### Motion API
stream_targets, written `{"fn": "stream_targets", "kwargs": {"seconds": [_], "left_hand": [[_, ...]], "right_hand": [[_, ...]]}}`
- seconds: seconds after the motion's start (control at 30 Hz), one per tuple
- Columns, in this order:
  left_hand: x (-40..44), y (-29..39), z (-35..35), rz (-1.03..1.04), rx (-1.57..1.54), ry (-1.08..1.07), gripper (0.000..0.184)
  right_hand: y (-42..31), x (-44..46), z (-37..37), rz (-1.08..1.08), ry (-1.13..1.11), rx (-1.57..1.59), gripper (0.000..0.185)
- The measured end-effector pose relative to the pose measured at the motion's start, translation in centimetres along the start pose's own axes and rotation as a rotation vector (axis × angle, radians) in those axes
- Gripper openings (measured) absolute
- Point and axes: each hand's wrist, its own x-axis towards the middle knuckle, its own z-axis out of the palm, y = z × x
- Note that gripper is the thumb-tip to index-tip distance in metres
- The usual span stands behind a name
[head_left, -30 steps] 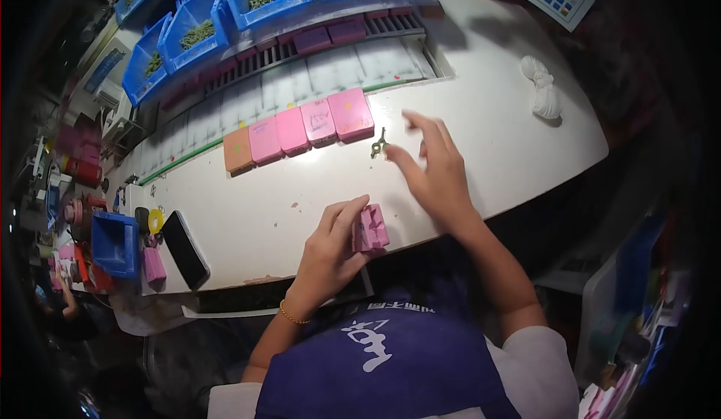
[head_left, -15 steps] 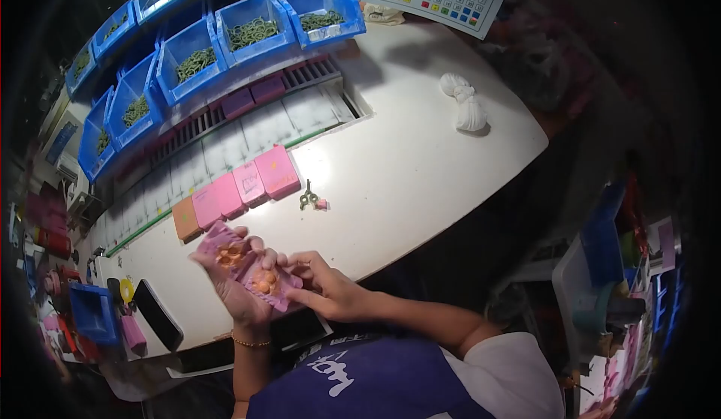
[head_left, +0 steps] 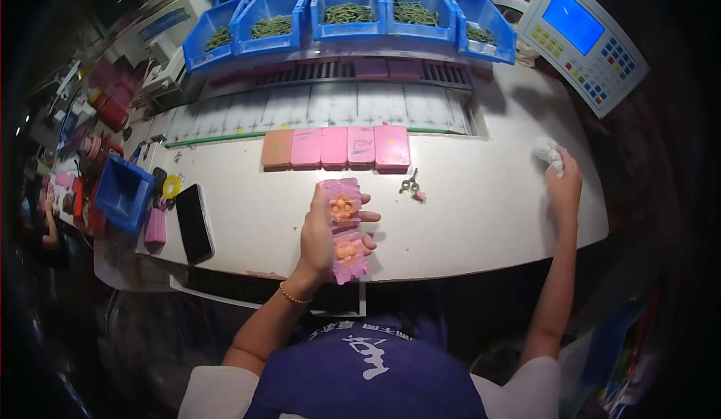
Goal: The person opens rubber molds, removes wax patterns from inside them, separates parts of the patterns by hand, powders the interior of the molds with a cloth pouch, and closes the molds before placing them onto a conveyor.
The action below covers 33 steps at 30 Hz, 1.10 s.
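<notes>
My left hand (head_left: 317,235) holds a pink rubber mold (head_left: 349,255) in two opened halves, one above the other, just over the table's front part. Orange rounded hollows or shapes show on the inner faces of both halves. Fingertips stick out past the mold's right side. At the far right of the table, my right hand (head_left: 565,182) has its fingers closed on a white tied cloth bag (head_left: 546,151). A small green branched piece with rings (head_left: 410,185) and a pink bit (head_left: 420,197) lie beyond the mold, to its right.
A row of pink and orange blocks (head_left: 335,147) stands behind the mold. Blue bins (head_left: 348,28) of green pieces line the back. A control panel (head_left: 582,40) with a screen stands at back right. On the left are a phone (head_left: 194,224) and a blue bin (head_left: 122,192).
My right hand has left the mold and reached to the far right, onto the white cloth bag. The mold stays in my left hand, turned more upright. The camera view has turned.
</notes>
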Motion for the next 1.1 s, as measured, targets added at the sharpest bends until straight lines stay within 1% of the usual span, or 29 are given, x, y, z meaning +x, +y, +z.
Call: {"fn": "stream_targets", "kwargs": {"seconds": [0.03,0.07,0.1,0.13,0.17,0.2,0.27,0.3,0.37,0.4,0.43,0.47,0.5,0.53,0.6,0.63,0.67,0.73,0.77,0.8,0.87,0.9,0.93,0.97,1.0,1.03,1.07,1.1], "left_hand": [[0.1,0.0,0.1,-0.022,0.009,-0.010,0.077],[0.2,0.0,0.4,-0.048,0.024,-0.023,0.074],[0.1,-0.1,0.8,-0.055,0.032,-0.021,0.074],[0.0,-0.2,1.5,-0.042,0.027,-0.027,0.076],[0.0,-0.2,2.1,-0.028,0.022,-0.038,0.077],[0.0,-0.4,2.5,-0.037,0.032,-0.046,0.077],[-0.3,-0.8,2.6,0.047,-0.070,-0.005,0.072],[-0.4,-0.4,2.3,0.046,-0.067,-0.004,0.072],[-0.8,0.8,1.0,-0.010,-0.038,0.001,0.067],[-1.4,0.7,0.6,-0.051,-0.032,0.001,0.065],[-0.7,-0.4,0.7,0.148,0.084,0.000,0.062],[-0.5,-0.8,0.1,0.148,0.083,-0.005,0.062],[-0.9,-1.0,-0.1,0.132,0.142,-0.022,0.061],[-0.6,-0.8,-0.2,0.133,0.202,-0.044,0.061],[-1.0,-1.2,-1.0,0.071,0.154,-0.021,0.061],[-1.2,-1.2,-1.3,0.287,0.504,0.080,0.062],[-0.9,-1.0,-1.3,0.519,0.850,0.173,0.063],[-0.7,0.0,-0.4,0.262,0.282,0.060,0.063],[-0.7,-0.5,-0.6,0.284,0.259,0.077,0.064],[-0.2,-0.9,-1.0,0.314,0.234,0.095,0.067],[0.5,-0.7,-3.0,0.393,0.233,0.091,0.067],[0.5,0.5,-3.4,0.365,0.274,0.163,0.063],[0.7,1.2,-4.1,0.379,0.263,0.210,0.064],[0.7,1.7,-4.8,0.419,0.269,0.200,0.065],[0.5,1.8,-5.5,0.457,0.276,0.192,0.066],[0.7,1.3,-6.0,0.455,0.277,0.189,0.066],[1.3,0.4,-6.6,0.564,0.405,0.226,0.063],[1.6,0.0,-6.9,0.676,0.534,0.261,0.061]], "right_hand": [[-3.5,-2.3,-0.1,-0.089,0.022,0.116,0.054],[-6.9,-4.5,0.3,-0.407,0.162,0.121,0.059],[-11.1,-7.5,0.4,-0.332,0.042,0.442,0.061],[-12.5,-9.6,2.4,-0.655,0.066,0.426,0.063],[-15.4,-12.2,4.1,-0.852,0.027,0.420,0.065],[-17.7,-14.5,5.1,-0.952,-0.157,0.471,0.065],[-21.1,-14.6,3.7,-0.829,-0.360,0.522,0.062],[-21.0,-14.3,3.8,-0.828,-0.359,0.524,0.062],[-20.4,-14.1,3.9,-0.898,-0.168,0.609,0.061],[-21.5,-15.8,4.0,-0.850,-0.097,0.659,0.061],[-21.9,-16.5,5.1,-0.882,-0.139,0.649,0.060],[-21.9,-17.0,6.2,-0.913,-0.183,0.641,0.059],[-21.8,-16.3,5.2,-0.913,-0.304,0.563,0.055],[-21.5,-15.8,4.8,-0.919,-0.297,0.560,0.055],[-21.1,-16.0,4.0,-0.888,-0.159,0.600,0.055],[-21.6,-17.1,3.3,-0.856,-0.125,0.580,0.055],[-21.5,-17.9,4.0,-0.933,-0.139,0.674,0.057],[-21.8,-20.4,4.4,-0.859,-0.369,0.609,0.058],[-21.3,-20.2,3.9,-0.843,-0.452,0.606,0.061],[-20.6,-19.1,3.5,-0.842,-0.441,0.592,0.061],[-18.4,-17.3,2.3,-0.823,-0.590,0.704,0.060],[-17.5,-16.4,1.3,-0.770,-0.558,0.692,0.059],[-16.5,-15.9,0.8,-0.709,-0.449,0.624,0.057],[-15.8,-15.1,0.4,-0.657,-0.335,0.533,0.054],[-15.3,-14.4,-0.3,-0.534,-0.328,0.403,0.050],[-14.7,-13.7,0.0,-0.544,-0.253,0.237,0.046],[-14.1,-13.0,0.8,-0.551,-0.175,0.071,0.042],[-14.0,-12.6,1.9,-0.549,-0.169,0.069,0.042]]}}
